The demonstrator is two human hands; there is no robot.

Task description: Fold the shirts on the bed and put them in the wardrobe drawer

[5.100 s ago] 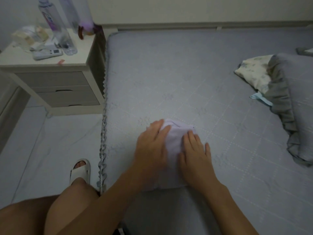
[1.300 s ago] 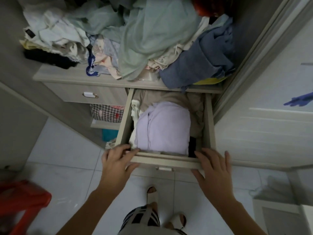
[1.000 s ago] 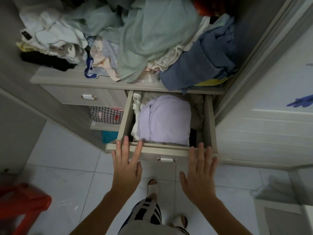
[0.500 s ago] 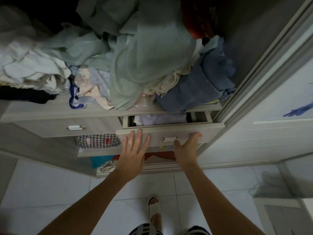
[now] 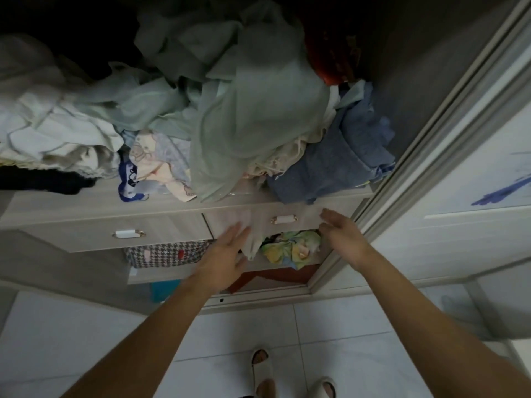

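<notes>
Fingers on left hand point(image 5: 227, 254) & right hand point(image 5: 342, 237) spread, nothing held; drawer point(image 5: 283, 218) at 12 seen flush shut, stowing judged done.

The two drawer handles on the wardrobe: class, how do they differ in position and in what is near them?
The left handle sits lower and farther left; the right handle sits higher. No hand is near the left handle; the right handle lies between the left hand and right hand. Both are pale bars on shut drawer fronts.
</notes>
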